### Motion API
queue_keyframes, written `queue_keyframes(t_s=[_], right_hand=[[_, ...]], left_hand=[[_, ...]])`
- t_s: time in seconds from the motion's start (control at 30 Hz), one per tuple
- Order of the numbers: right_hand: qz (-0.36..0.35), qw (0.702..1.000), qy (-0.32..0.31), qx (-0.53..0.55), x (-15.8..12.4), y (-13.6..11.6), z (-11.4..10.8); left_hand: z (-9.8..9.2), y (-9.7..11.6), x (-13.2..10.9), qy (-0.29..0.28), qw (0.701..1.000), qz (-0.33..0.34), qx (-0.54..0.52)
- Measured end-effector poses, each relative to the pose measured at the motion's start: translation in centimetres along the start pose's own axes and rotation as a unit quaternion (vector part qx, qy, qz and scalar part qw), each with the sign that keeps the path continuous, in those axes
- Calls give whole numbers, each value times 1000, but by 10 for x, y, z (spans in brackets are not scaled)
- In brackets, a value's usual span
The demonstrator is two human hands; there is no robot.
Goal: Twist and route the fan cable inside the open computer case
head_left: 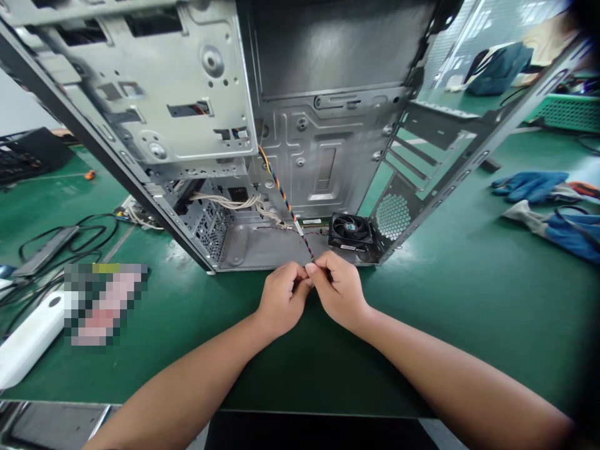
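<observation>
1. Taking the hands as the clock's centre, here's the cable (280, 185), multicoloured, dropping from the case (323, 165) at 11 o'clock straight into the fingers!
2. Left hand (284, 297): thumb and forefinger drawn narrow, pinching at the cable's near end (the tip itself is hidden behind the fingers).
3. Right hand (342, 290): just beside it, thumb and forefinger also closed on that end.
4. The fan (350, 230), between 1 and 2 o'clock, sits low inside the case beside the honeycomb vent (394, 217).
5. Pale wires (225, 199) bunch at half past 10.
6. Blue gloves (529, 185) lie out past 2 o'clock on the green table (469, 300).
</observation>
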State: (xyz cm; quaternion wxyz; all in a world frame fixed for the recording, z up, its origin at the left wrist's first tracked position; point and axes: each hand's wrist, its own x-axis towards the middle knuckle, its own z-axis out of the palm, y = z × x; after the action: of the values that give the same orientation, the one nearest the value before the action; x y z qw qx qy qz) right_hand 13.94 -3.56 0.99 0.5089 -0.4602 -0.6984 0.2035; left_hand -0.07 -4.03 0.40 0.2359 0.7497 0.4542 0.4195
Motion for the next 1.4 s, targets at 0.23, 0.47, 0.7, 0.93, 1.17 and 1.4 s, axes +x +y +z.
queue_keyframes(t_s=[0.23,0.47,0.7,0.93,1.17,1.4], right_hand=[[1,1000,0,-3,1,1,0],[1,1000,1,2,1,1,1],[1,1000,-3,2,1,0,0],[-6,1000,-3,4,0,1,1],[-8,1000,-4,5,1,2,1],[-10,1000,-4,8,1,3,2]], left_hand=[[1,0,0,9,1000,-4,-1],[1,-1,-1,10,1000,7,8],[1,-2,-1,7,1000,21,12],[1,-2,-1,-3,1000,19,9],[1,0,0,6,1000,14,-10],[2,0,0,9,1000,20,-3]])
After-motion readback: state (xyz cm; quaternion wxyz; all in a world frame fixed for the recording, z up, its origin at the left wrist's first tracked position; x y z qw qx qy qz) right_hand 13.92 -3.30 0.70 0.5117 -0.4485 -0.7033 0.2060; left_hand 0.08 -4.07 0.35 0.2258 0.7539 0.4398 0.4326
